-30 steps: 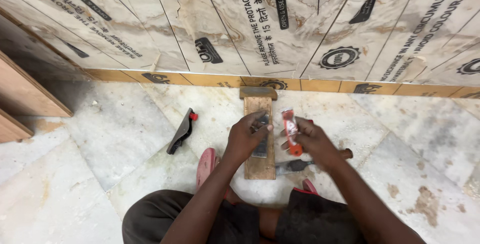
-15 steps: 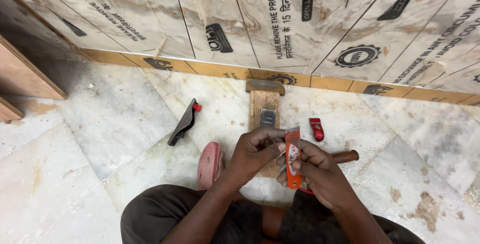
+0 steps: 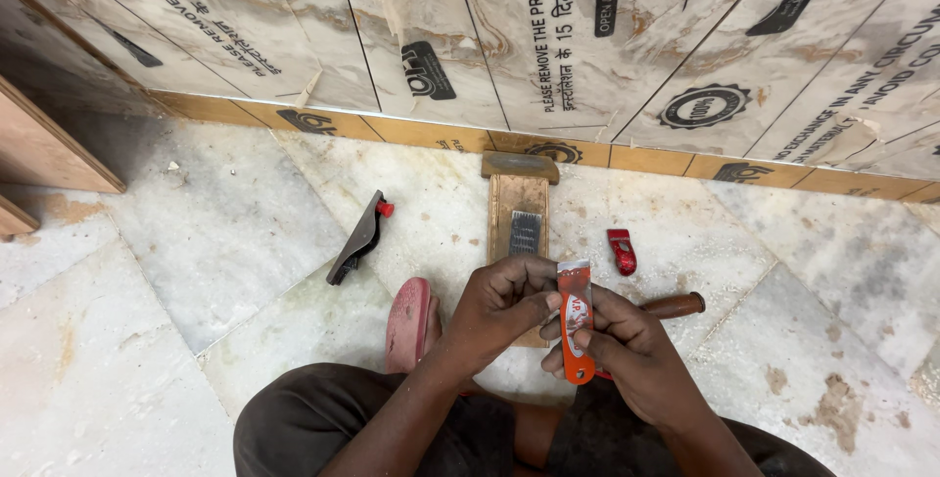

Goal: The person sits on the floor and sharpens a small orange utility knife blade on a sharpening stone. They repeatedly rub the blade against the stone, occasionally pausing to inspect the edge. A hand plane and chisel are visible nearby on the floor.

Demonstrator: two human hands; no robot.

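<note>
Overhead, film-wrapped panels (image 3: pixel 607 56) lean over dusty marble floor (image 3: pixel 196 232).

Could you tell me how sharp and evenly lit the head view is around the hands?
Head view: soft, even light, no glare; the orange tube between left hand and right hand is sharp; the floor's upper left corner lies in shadow; wall lines bow slightly.

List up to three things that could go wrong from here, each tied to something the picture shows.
1. The orange tube is held only by the fingertips of both hands, left and right; it could slip.
2. The small red piece lies loose on the floor, perhaps easily lost.
3. The wooden block beneath might catch drips.
</note>
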